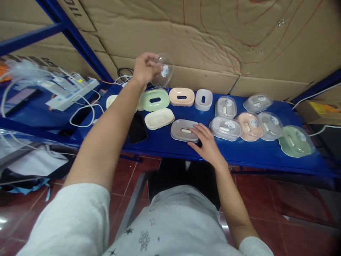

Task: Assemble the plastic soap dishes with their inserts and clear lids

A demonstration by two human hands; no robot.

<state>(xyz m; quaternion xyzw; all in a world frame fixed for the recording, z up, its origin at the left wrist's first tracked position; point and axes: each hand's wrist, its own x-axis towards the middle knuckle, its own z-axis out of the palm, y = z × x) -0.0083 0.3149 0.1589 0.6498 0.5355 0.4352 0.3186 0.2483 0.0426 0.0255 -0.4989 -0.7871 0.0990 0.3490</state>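
My left hand point(146, 69) pinches a clear plastic cover point(165, 79) with a round sticker, raised above the back edge of the blue table. My right hand point(206, 144) rests with fingers spread on the right end of a grey oval dish point(177, 131), which has a small white piece in its slot. Behind that dish lie an uncovered green dish point(161, 103), a peach dish point(182, 91) and a small grey-lilac dish point(203, 104). A cream dish point(160, 119) sits to its left. Several covered dishes, one of them peach point(249, 131), stand on the right.
A black phone point(137, 131) lies under my left forearm's right side. White cables and a power strip point(71, 94) occupy the left. Cardboard point(170, 35) stands behind the blue table point(165, 147); blue posts rise at both sides. A cardboard box point(317, 112) is at the right.
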